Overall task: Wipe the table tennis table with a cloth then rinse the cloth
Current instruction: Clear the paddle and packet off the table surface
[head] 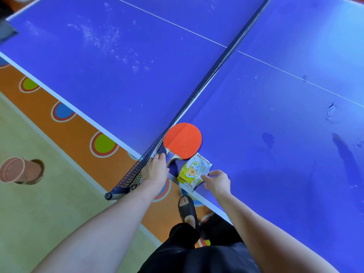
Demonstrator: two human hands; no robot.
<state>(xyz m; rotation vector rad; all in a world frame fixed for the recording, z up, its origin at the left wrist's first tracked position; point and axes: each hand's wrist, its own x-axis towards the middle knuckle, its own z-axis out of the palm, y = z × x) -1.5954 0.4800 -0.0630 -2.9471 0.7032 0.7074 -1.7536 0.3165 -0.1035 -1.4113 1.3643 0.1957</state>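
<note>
At the lower centre of the frame, on the table edge beside the paddle, lies the wipe packet: light, soft, slippery film. Right hand fingers pinch its corner; left hand fingers, loosely curled, touch the paddle handle.

Tabletop, blue: one. Net: one. Paddle, red face: one. Packet, yellow and white: one. Hands: two, left and right. Bucket on the floor: one. Black sandal: one visible.
</note>
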